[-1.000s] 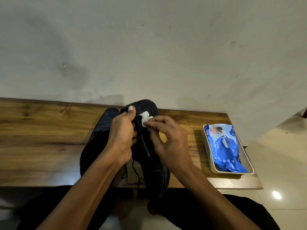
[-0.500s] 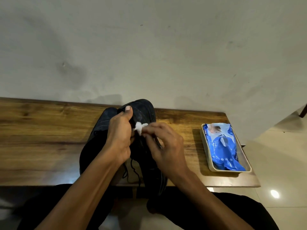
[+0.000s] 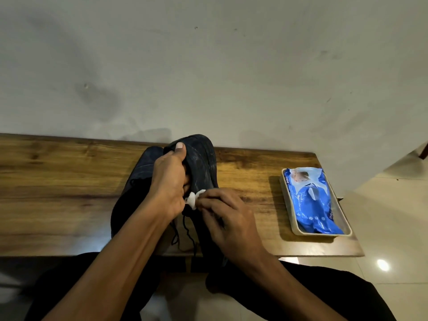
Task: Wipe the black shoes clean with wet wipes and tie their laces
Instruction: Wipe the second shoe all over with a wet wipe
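As the left hand [image 3: 168, 181] gripped a black shoe [image 3: 201, 163] tilted on the wooden tabletop [image 3: 58, 181], the right hand [image 3: 229, 218] pinched a crumpled wet wipe [image 3: 194, 198] against it; the soft, light shoe seemed best held by its upper, its laces [image 3: 183, 230] dangling untied.

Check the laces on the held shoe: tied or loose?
Loose. The black laces hang in slack strands below the shoe, which the left hand grips while the right hand pinches a wet wipe.
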Available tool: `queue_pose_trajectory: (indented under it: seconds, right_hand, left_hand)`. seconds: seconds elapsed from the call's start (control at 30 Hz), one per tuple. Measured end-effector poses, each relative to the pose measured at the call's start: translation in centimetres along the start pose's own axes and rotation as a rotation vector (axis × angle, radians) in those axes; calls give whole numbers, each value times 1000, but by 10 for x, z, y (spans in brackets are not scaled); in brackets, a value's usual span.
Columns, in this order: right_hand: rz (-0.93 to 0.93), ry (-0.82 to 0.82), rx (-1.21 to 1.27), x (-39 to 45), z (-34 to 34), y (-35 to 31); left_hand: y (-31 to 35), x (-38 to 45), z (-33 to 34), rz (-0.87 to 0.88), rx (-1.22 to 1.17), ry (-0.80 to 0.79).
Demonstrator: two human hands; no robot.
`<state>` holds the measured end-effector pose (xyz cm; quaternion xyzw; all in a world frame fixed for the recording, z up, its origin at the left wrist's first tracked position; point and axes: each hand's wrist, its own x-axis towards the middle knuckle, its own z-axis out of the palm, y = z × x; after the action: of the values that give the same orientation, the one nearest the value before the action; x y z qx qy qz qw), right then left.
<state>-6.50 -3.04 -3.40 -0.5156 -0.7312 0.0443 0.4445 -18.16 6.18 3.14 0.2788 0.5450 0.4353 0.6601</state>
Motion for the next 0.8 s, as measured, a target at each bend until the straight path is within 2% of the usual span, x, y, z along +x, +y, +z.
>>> queue_pose_trajectory:
  seconds: [0.2,0.4,0.53,0.63,0.73,0.8]
  right_hand:
    - [-6,96,-23,43,6,5]
    - [-11,-117,-56,-12,-8,12]
    - [72,-170,-30,-11,-19,14]
    - [131,-127,34,7,-17,15]
    - [173,0,104,35,-11,27]
    - [261,40,147,50,-9,41]
  left_hand:
    - [-1,5,0,-22,-11,23]
    - [-2,11,2,-75,-17,-2]
    - [-4,14,5,-55,18,-3]
    - [-6,20,6,-16,63,5]
    - [-7,23,7,-6,103,-9]
    - [-9,22,7,-7,113,-31]
